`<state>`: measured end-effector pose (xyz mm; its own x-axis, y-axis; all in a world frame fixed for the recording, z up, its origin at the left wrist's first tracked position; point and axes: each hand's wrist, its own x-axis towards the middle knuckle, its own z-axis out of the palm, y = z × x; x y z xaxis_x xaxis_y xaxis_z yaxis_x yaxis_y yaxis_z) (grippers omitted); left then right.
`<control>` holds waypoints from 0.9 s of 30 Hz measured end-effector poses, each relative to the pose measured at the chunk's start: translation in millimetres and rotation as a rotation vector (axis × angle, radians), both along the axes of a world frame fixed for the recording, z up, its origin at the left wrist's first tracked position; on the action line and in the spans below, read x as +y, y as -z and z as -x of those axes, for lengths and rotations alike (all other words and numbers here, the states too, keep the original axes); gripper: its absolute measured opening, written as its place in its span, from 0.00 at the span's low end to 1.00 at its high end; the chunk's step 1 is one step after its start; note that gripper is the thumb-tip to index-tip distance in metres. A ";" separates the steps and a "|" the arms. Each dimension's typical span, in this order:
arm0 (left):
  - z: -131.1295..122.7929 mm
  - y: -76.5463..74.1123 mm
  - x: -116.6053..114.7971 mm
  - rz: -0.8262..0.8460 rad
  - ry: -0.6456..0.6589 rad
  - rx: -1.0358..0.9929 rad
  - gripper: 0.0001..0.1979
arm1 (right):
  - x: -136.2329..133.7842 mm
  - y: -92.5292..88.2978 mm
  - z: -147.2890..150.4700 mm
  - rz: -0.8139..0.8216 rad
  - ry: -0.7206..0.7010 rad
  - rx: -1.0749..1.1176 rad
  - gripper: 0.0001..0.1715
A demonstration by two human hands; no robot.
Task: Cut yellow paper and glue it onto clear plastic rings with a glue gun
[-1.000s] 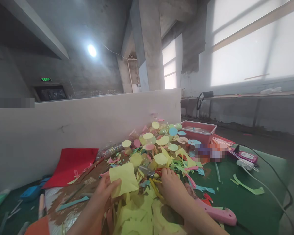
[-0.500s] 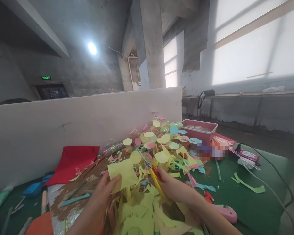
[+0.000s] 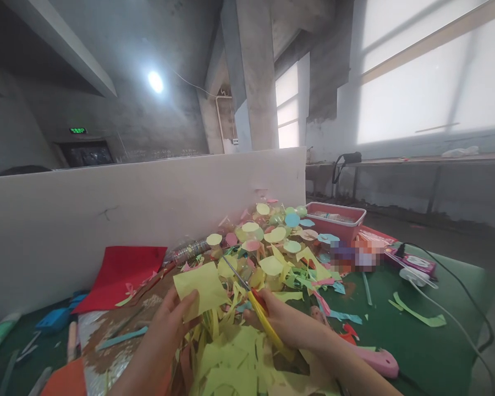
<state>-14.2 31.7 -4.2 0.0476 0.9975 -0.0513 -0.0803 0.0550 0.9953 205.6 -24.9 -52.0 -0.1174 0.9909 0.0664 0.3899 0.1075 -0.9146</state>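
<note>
A square of yellow paper (image 3: pixel 204 287) is pinched at its lower left by my left hand (image 3: pixel 175 311), thumb on top. My right hand (image 3: pixel 278 316) grips yellow-handled scissors (image 3: pixel 266 322), whose blades point up and left, to the right of the paper and apart from it. Beneath both hands lies a heap of yellow paper scraps (image 3: pixel 231 355). Just beyond the blades, round paper discs (image 3: pixel 275 235) in yellow, pink and blue sit on a cluster of clear plastic pieces. The fingertips of my right hand are partly hidden by the handles.
A red sheet (image 3: pixel 121 275) lies at the left, near a blue plastic object (image 3: pixel 55 319). At the right are a pink basket (image 3: pixel 338 220), a pink glue gun (image 3: pixel 377 360), cables and green paper strips (image 3: pixel 421 314). A white board (image 3: pixel 148 203) stands behind.
My left hand and the yellow paper have shifted slightly left and down. The scissors have moved a little left, their handles now turned more into view.
</note>
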 end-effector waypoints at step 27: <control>5.4 13.3 6.8 -0.002 0.099 0.094 0.28 | 5.9 -3.4 -0.2 0.100 -0.131 -0.028 0.23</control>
<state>-19.6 38.4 -17.5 0.1409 0.9883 -0.0579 0.0190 0.0558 0.9983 205.8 -19.0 -48.6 -0.2461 0.9685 -0.0369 0.4037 0.0678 -0.9124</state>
